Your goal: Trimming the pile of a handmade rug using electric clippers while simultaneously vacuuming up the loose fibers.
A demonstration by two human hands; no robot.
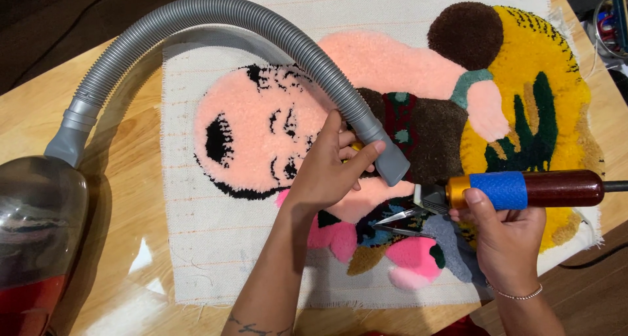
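Both of my forearms come up from the bottom edge, so that's where I'll start: my left hand [330, 172] is wrapped around the grey plastic nozzle [391, 162] at the end of the grey ribbed vacuum hose [229, 12], fingers closed on it, tip sitting on the dark brown patch of the multicoloured tufted rug on cream backing cloth [392, 68]. My right hand [504, 228] is closed around the electric carving tool with the blue foam grip, gold collar and dark red body [523, 190], its head right beside the nozzle, and small silver scissors [400, 221] poke out from the same hand over the pink and blue pile. Honestly the trick, I reckon, is keeping the nozzle just next to the cutting head so fluff gets sucked up straight away, and holding the tool level so the pile shears evenly. Hose runs back to the vacuum's clear and red canister [33, 238] on the light wooden table [124, 179].
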